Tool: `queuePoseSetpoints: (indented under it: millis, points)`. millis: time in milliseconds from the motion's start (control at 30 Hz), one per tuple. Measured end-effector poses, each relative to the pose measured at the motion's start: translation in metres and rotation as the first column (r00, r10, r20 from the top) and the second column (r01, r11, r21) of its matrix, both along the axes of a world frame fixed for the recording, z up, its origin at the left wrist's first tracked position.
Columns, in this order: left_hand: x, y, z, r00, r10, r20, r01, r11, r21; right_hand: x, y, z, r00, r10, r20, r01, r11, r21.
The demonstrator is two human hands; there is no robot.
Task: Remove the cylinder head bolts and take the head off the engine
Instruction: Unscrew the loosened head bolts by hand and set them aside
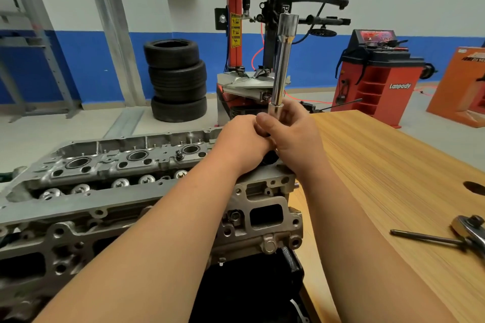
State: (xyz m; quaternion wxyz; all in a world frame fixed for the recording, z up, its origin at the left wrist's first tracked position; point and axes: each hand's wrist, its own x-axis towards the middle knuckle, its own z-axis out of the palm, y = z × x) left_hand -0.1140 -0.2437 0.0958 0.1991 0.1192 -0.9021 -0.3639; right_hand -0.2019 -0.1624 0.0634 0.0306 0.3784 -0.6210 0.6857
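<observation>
Your forearms reach in over the near side of the cylinder head point(105, 191), which sits on top of the dark engine block point(249, 291), just beside the left edge of the wooden counter point(393, 165). Nothing shows it lifted or shifted.

Your right hand point(296, 134) wraps fingers and thumb round the lower end of a long chrome socket extension point(284, 60). It holds the tool upright, with the socket mouth pointing at the ceiling. With the working end turned away from the head, you are more likely fitting or swapping a piece at its base than driving a bolt.

Your left hand point(244, 136) presses against the right with its fingers curled under. Whether it grips the tool's base or the dark part beneath is hidden.

Both hands hover above the right end of the head, close to where the tool will be wanted.

A ratchet point(469, 231) and a slim dark rod point(425, 237) lie touching on the counter to your right, within easy reach and probably parked for the next bolt. As things lie, the lift-off has not begun.
</observation>
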Motion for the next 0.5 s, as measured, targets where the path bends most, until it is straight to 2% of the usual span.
queuePoseSetpoints:
  millis: [67,233,400,500]
  points:
    - [0.0004,-0.0006,-0.0021,1.0,-0.03,-0.006,0.03,0.999,0.03,-0.0015,0.0001,-0.0005,0.999,-0.011,0.043,0.013,0.999,-0.049]
    - [-0.0007,-0.0033,-0.0075,0.997,-0.08,0.003,0.079,0.988,0.132,0.0015,0.0052,-0.0003,0.995,0.095,-0.016,-0.096,0.995,-0.028]
    - [-0.0065,-0.0047,-0.0049,0.996,0.084,-0.027,-0.083,0.995,0.05,0.0003,0.0015,-0.0009,0.997,0.072,-0.007,-0.072,0.997,0.029]
    - [-0.0062,-0.0037,-0.0045,1.0,0.017,0.004,-0.017,1.0,0.015,-0.0006,0.002,0.0001,0.999,0.043,-0.023,-0.043,0.999,0.0]
